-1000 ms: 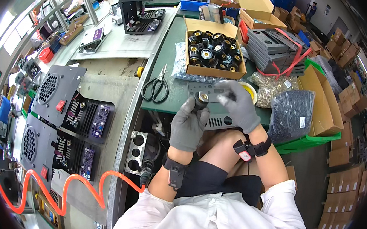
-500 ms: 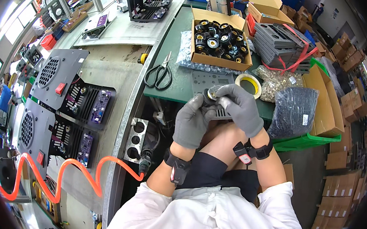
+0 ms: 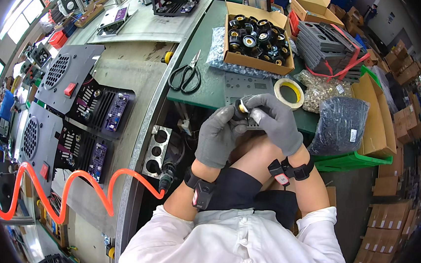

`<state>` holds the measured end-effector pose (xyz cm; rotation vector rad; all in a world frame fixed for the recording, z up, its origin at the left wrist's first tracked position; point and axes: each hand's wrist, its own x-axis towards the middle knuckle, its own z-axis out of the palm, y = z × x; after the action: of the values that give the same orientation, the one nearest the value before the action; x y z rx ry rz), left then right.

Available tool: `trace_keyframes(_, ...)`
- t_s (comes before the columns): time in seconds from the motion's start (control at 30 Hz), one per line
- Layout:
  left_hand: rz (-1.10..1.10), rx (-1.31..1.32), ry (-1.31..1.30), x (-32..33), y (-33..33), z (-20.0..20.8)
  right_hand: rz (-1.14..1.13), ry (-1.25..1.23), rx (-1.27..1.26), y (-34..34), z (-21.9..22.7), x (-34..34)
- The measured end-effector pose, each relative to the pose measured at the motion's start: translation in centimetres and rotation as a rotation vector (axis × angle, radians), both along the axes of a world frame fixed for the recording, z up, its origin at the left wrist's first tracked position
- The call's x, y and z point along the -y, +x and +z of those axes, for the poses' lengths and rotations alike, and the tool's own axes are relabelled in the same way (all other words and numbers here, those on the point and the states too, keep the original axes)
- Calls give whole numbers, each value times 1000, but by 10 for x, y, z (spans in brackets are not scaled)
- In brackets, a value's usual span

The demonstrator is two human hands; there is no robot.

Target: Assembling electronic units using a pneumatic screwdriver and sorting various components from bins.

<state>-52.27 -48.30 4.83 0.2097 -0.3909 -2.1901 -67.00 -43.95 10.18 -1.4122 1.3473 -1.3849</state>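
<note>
My left hand (image 3: 216, 139), in a grey glove, pinches a small black round part with a gold-coloured centre (image 3: 242, 107) from the left. From the right, the gloved fingers of my right hand (image 3: 279, 126) close on the same part, partly covering it. It looks like a knob, though its exact kind is hard to make out. Just beyond and beneath the hands, a grey panel with holes (image 3: 241, 86) lies at the edge of the green table (image 3: 205, 47). A cardboard box (image 3: 257, 72) beyond it holds many similar black round parts.
Black-handled scissors (image 3: 187, 75) lie left of the panel, a tape roll (image 3: 299, 101) right of it. Bagged small parts (image 3: 317, 90), a wrapped dark bundle (image 3: 340, 124) and stacked grey panels (image 3: 321, 48) stand rightward. An orange coiled hose (image 3: 108, 207) runs to a power tool (image 3: 167, 172) at left.
The round part has turned between my fingers, and its gold centre now shows. Both hands stay together around it. The whole view has shifted slightly.
</note>
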Motion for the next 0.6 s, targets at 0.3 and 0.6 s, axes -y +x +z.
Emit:
trace_keyframes(0.3, 178, 261, 10, -8, 14, -7, -22, 81, 46, 13, 2, 5)
trace_keyframes(0.6, -13, 335, -215, -1, -2, -88, -118, 306, -100, -2, -26, 9)
